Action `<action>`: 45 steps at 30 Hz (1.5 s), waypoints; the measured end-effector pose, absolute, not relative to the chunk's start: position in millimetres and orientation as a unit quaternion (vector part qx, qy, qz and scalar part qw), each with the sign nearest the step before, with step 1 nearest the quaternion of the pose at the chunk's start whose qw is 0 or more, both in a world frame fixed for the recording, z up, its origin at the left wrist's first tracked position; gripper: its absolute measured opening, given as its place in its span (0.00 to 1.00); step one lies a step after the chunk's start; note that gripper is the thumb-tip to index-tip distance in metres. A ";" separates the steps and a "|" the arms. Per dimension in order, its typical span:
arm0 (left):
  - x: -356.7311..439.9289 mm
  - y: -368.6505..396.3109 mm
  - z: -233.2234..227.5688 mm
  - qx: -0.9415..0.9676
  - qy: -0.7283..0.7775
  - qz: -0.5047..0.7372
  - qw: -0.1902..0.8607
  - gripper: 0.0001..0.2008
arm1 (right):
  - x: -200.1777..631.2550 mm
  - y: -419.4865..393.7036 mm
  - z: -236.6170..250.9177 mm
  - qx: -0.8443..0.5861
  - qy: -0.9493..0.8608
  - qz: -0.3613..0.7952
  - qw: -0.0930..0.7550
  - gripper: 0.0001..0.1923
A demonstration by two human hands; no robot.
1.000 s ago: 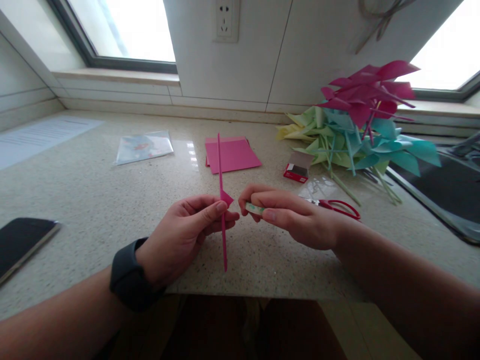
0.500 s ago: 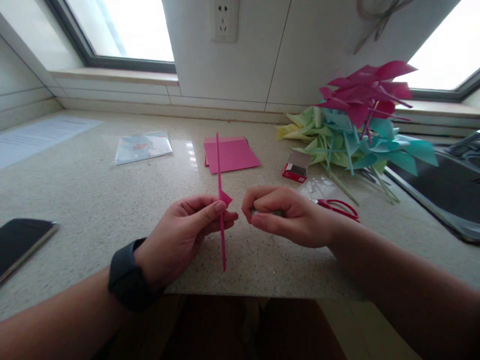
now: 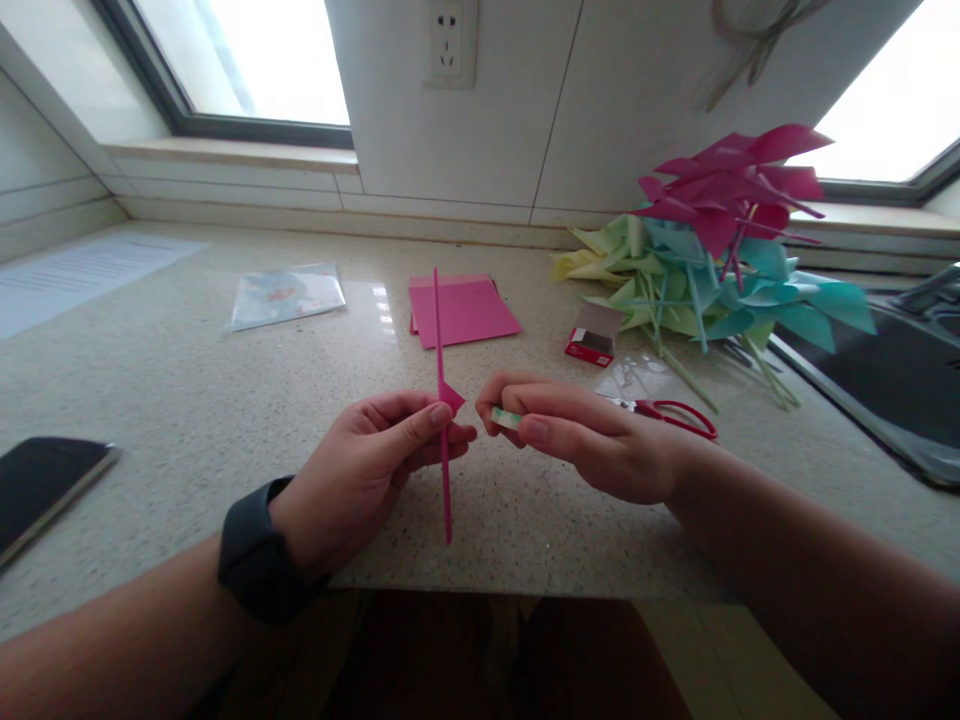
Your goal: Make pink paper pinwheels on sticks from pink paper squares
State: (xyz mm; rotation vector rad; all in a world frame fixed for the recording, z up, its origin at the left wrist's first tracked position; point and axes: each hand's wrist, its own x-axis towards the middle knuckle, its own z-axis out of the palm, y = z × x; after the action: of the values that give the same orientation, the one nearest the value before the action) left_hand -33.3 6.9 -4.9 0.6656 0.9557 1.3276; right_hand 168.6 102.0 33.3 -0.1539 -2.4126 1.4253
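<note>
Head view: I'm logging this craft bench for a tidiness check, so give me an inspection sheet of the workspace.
Surface: speckled stone counter, glossy.
Job's things: thin pink stick held upright, with a small pink flap at the fingertips; a small pale green-and-white item, too small to identify.
Clutter: pink paper, plastic sleeve, printed sheet, phone, red box, red scissors, pile of pink, green and blue pinwheels.
Grippers: left hand pinches the stick; right hand pinches the pale item beside it.
Cables: a cord hangs on the wall, top right.
Surroundings: wall socket, windows on both sides, dark sink at right.
</note>
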 end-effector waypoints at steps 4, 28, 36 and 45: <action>-33.1 6.8 -5.0 0.292 0.418 0.581 0.634 0.08 | 169.5 102.9 32.6 -0.050 -0.847 0.503 0.163 0.11; -33.9 5.6 -6.5 0.303 0.417 0.575 0.636 0.05 | 171.0 108.1 29.9 -0.036 -0.854 0.498 0.146 0.07; -34.2 4.9 -4.9 0.293 0.425 0.575 0.635 0.07 | 171.4 108.1 32.5 -0.039 -0.858 0.495 0.132 0.08; -33.0 4.3 -2.9 0.284 0.419 0.588 0.630 0.08 | 171.5 113.2 29.6 -0.074 -0.869 0.473 0.125 0.14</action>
State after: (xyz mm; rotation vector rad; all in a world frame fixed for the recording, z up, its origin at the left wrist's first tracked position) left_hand -33.0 4.3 -2.9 0.6497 0.9604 1.3472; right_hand 171.5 113.2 29.6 -0.2162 -2.5320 1.3783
